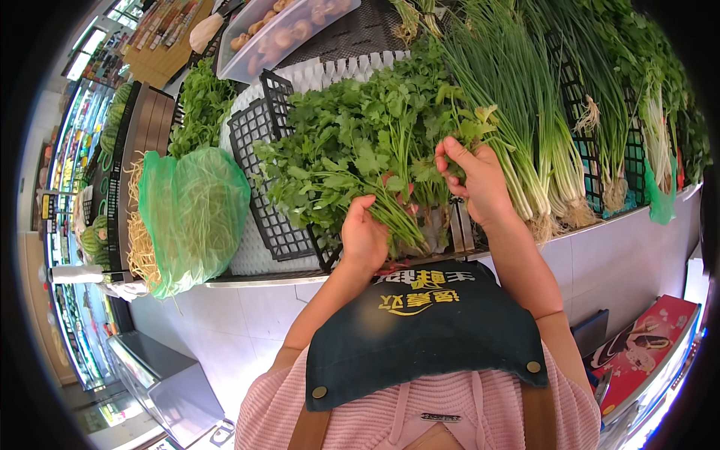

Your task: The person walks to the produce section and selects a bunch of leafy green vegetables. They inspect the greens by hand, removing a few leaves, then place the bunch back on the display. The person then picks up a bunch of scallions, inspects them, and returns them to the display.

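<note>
My left hand (364, 233) is closed round the stems of a small bunch of cilantro (396, 216) near the front edge of the display. Up and to the right, my right hand (469, 174) pinches a leafy sprig (478, 124) with some yellowed leaves between thumb and fingers. Beneath and behind both hands lies a large heap of cilantro (349, 112), its leaves spreading over a black plastic crate (270, 185). Scallions (534, 152) with white roots lie just to the right of my right hand.
A green plastic bag of sprouts or thin stems (197, 214) stands at left. Behind is a clear tub (287, 42) of mushrooms. More leafy greens (202, 107) lie at back left. The counter's metal edge (270, 279) runs before me. A red-topped freezer (647, 349) stands lower right.
</note>
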`<state>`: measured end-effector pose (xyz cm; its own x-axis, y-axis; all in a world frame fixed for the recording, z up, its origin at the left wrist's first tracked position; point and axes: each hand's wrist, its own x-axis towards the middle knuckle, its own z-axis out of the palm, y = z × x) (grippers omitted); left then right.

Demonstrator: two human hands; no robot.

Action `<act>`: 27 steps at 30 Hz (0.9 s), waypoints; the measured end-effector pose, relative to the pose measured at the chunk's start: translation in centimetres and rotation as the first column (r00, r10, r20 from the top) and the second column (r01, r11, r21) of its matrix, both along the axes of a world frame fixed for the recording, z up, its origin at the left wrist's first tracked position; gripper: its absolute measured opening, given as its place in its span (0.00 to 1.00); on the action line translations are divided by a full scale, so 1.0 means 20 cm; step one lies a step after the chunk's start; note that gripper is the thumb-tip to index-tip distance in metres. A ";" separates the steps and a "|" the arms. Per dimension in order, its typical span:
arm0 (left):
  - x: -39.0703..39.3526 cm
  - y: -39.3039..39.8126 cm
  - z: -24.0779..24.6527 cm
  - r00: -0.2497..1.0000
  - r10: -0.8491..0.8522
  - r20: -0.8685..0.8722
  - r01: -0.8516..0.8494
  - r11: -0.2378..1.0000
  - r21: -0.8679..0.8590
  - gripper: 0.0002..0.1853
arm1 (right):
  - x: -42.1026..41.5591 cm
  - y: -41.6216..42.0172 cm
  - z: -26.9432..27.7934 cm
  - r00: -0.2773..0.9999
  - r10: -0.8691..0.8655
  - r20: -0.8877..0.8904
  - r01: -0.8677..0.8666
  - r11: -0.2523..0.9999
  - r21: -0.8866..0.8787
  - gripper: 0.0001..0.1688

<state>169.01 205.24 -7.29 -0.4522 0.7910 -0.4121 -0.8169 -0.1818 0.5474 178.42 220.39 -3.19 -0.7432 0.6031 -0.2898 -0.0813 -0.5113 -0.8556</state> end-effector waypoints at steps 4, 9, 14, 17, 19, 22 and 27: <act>-0.01 0.01 0.01 0.999 0.003 0.035 -0.005 0.999 0.045 0.27 | 0.02 -0.03 -0.02 0.997 0.053 0.063 -0.059 0.994 0.094 0.11; -0.01 0.00 0.00 0.998 -0.006 0.059 0.002 0.997 0.080 0.27 | 0.04 -0.07 -0.02 0.990 0.120 0.078 -0.137 0.952 0.274 0.11; -0.01 0.00 0.03 0.999 -0.008 0.050 0.007 0.999 0.034 0.26 | 0.04 -0.15 -0.13 0.994 0.050 0.100 -0.108 0.665 0.739 0.13; -0.02 -0.01 -0.01 0.990 0.078 0.114 -0.074 0.997 -0.035 0.26 | 0.03 -0.15 -0.18 0.978 -0.044 0.204 -0.166 0.425 0.890 0.16; -0.02 -0.01 0.00 0.995 0.021 0.101 -0.022 1.000 0.015 0.26 | 0.02 -0.14 -0.19 0.987 -0.042 0.155 -0.109 0.529 0.841 0.16; -0.03 -0.01 0.04 0.989 -0.037 0.141 0.012 0.984 0.177 0.27 | 0.04 -0.10 -0.16 0.980 -0.021 0.198 -0.135 0.663 0.736 0.15; -0.04 0.00 0.05 0.987 -0.058 0.148 0.019 0.967 0.253 0.30 | 0.06 -0.05 -0.23 0.976 0.051 0.214 -0.161 0.829 0.535 0.16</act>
